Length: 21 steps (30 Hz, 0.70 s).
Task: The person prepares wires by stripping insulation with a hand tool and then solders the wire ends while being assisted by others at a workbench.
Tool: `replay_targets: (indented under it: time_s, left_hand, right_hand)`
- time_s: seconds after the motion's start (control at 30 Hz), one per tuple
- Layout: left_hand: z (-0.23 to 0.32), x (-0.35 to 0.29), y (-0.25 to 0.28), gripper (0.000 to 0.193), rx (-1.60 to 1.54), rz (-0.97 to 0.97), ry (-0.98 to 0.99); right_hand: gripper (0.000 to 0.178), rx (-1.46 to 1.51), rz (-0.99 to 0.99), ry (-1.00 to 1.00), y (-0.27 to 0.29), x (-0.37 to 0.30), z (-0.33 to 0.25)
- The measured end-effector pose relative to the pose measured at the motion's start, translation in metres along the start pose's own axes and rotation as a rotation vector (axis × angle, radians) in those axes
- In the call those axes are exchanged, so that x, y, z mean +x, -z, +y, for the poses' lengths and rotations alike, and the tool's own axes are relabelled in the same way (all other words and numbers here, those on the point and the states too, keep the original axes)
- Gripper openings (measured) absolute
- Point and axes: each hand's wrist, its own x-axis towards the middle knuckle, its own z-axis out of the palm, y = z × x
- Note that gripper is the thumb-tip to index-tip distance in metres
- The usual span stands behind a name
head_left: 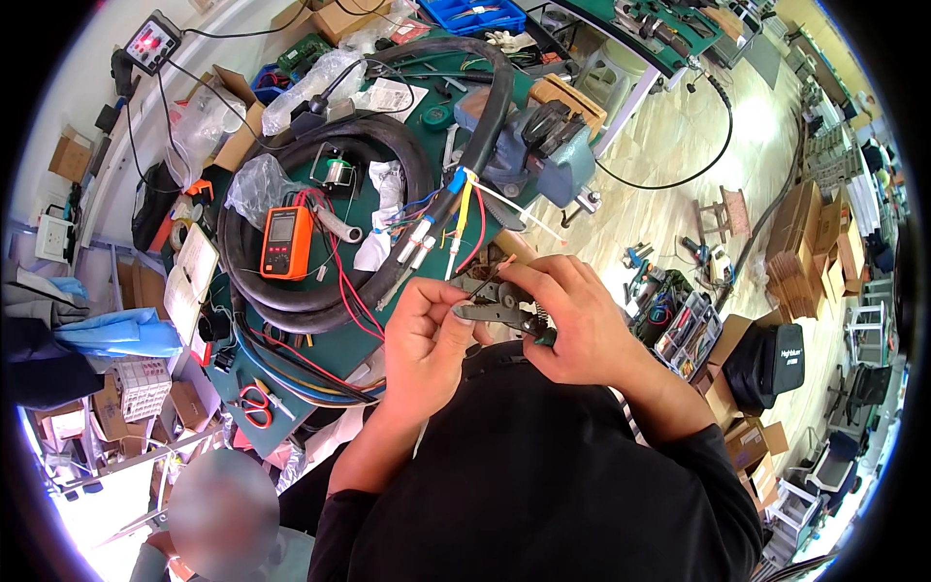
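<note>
My right hand [572,315] is closed round a pair of grey metal crimping pliers [497,312], with a toothed part beside the palm and a bit of dark green handle showing. My left hand [429,335] pinches a thin dark wire [482,283] by the head of the pliers, its thumb touching the metal. A copper-coloured tip shows on the wire near my right fingertips. Just beyond both hands lies the end of a thick black cable [482,145], with white, yellow, red and blue cores [467,209] fanned out. Whether the wire sits between the jaws is hidden.
The cable coils over a green-topped bench, around an orange meter [284,241] with red leads. A bench vise [548,155] stands at the far side. Red-handled scissors [256,405] lie near the left edge. Another person [223,514] is at lower left. Toolboxes [687,335] and cartons occupy the right floor.
</note>
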Motion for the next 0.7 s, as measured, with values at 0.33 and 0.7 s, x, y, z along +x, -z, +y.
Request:
replay_targets:
  time_s: [0.33,0.7]
  left_hand:
    - [-0.0034,0.0001,-0.0005,0.016,0.001,-0.014,-0.015]
    - [-0.0059,-0.0044,-0.0013,0.014,0.008,0.025,-0.028]
  right_hand:
    - [0.074,-0.046,0.029,0.016,0.0001,-0.0010,0.0020]
    - [0.074,-0.059,0.031,0.021,-0.0010,-0.0035,0.0008]
